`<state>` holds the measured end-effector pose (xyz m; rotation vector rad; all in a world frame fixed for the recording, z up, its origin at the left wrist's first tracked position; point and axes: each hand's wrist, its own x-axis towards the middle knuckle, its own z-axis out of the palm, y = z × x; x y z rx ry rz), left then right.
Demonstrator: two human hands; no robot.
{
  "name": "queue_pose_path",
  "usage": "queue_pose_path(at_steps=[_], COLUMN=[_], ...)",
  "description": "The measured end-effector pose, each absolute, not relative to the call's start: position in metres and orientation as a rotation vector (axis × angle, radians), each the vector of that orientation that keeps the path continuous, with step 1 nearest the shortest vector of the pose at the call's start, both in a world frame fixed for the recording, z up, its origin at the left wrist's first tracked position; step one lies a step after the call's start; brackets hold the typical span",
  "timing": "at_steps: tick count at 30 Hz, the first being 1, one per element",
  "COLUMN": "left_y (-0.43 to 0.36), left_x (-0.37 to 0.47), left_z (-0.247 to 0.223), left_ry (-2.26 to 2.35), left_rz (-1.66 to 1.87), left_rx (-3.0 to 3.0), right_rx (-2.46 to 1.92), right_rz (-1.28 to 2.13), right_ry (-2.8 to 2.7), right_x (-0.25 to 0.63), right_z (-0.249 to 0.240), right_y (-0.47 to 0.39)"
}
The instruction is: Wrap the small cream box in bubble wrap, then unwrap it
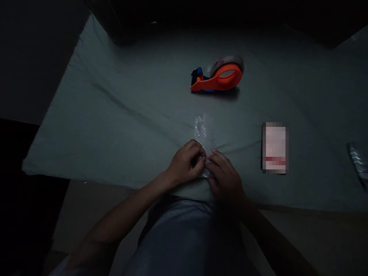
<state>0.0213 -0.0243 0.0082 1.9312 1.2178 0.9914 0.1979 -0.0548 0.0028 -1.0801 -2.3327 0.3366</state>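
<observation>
Near the front edge of the cloth-covered bench (138,126), I have both hands at a crinkled strip of clear plastic (200,128), which lies flat and runs away from the body. Left hand (188,161): grip pressed together, thumb against fingertips, at the near part of the strip; too dim for me to tell whether plastic is caught between them. Right hand (225,172): fingers bent, tips at the strip just beside the left fingertips; I cannot tell whether its grip is closed. Beyond the strip, I log an orange tape dispenser (212,83) with a roll of tape (233,60). Right of the hands: a pixelated rectangular item (276,147). Far right: a shiny item (358,163), partly out of view.
</observation>
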Motion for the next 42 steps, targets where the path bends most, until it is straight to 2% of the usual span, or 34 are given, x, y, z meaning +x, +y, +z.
queue_pose_path(at_steps=[5, 11, 15, 22, 30, 37, 42], left_y=[-0.015, -0.004, 0.0, 0.021, 0.036, 0.038, 0.043], left_x=[0.037, 0.045, 0.037, 0.013, 0.009, 0.013, 0.019], left_z=[0.017, 0.019, 0.014, 0.002, 0.003, 0.008, 0.009], left_ry=[1.49, 1.59, 1.481, 1.433, 1.454, 1.472, 1.858], left_rz=[0.857, 0.859, 0.818, 0.496, 0.32, 0.324, 0.49], left_rx=[1.523, 1.427, 1.561, 1.921, 2.06, 2.01, 1.893], right_rx=[-1.081, -1.045, -1.017, -1.034, -1.224, -1.217, -1.189], right_rz=[0.35, 0.36, 0.44, 0.614, 0.625, 0.707, 0.72], right_ry=[-2.409, -2.397, -2.398, -2.399, -2.416, -2.537, -2.549], right_x=[0.2, 0.2, 0.201, 0.207, 0.197, 0.2, 0.204], right_z=[0.005, 0.007, 0.015, 0.027, 0.018, 0.017, 0.011], right_y=[-0.053, -0.05, -0.044, -0.022, 0.013, 0.006, 0.01])
